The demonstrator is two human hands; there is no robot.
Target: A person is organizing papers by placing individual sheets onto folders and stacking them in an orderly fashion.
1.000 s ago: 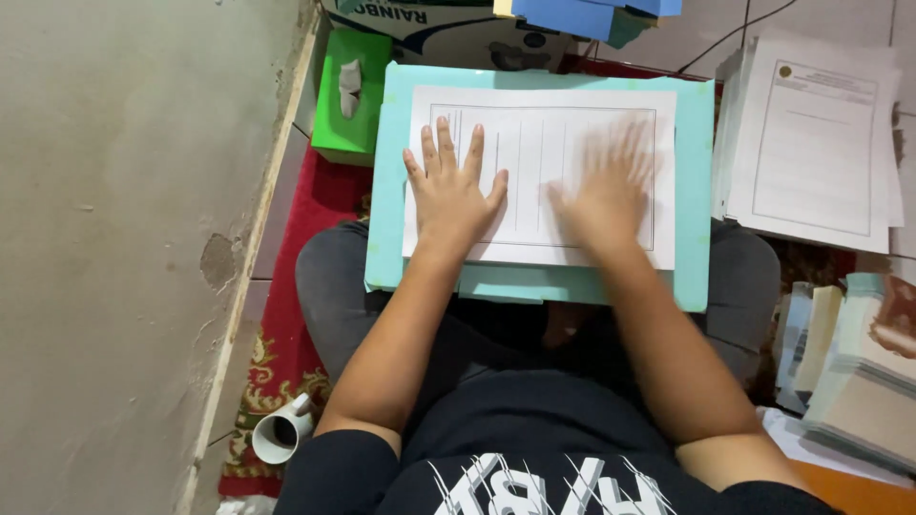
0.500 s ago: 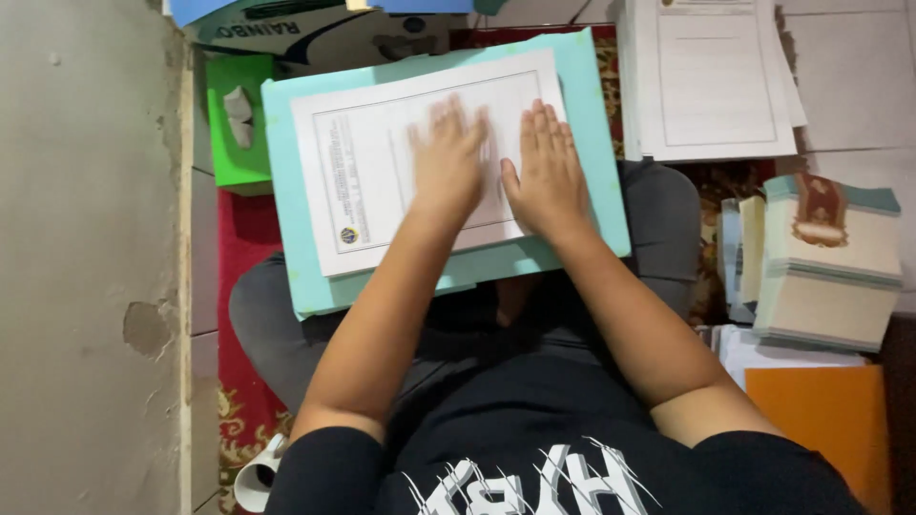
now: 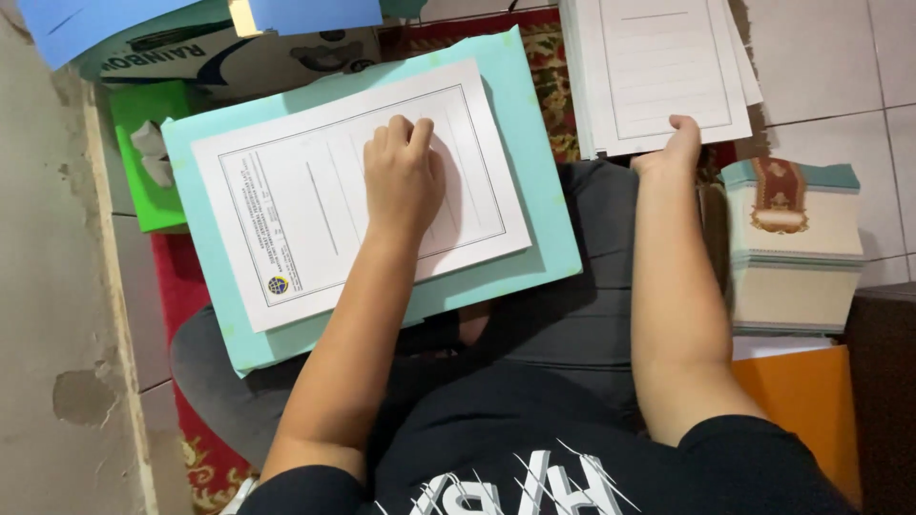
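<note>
I see my left hand (image 3: pixel 405 172) lying flat, fingers together, pressed on a white printed sheet (image 3: pixel 358 195) that rests on a pale turquoise folder (image 3: pixel 534 219) across my lap. The sheet's long axis runs left to right and tilts up toward the right. My right hand (image 3: pixel 674 143) reaches forward, well apart from the left, and touches the near edge of a stack of white forms (image 3: pixel 663 72) on the floor; its thumb lies on top, while the fingers are hidden, so I cannot tell whether it grips. The stack lies ahead and right of the folder, nearer my right hand. Left of the folder a green tissue box (image 3: pixel 148 153) shows white tissue at its opening. At right stand stacked cream boxes (image 3: pixel 792 248) above an orange folder (image 3: pixel 806 410).
</note>
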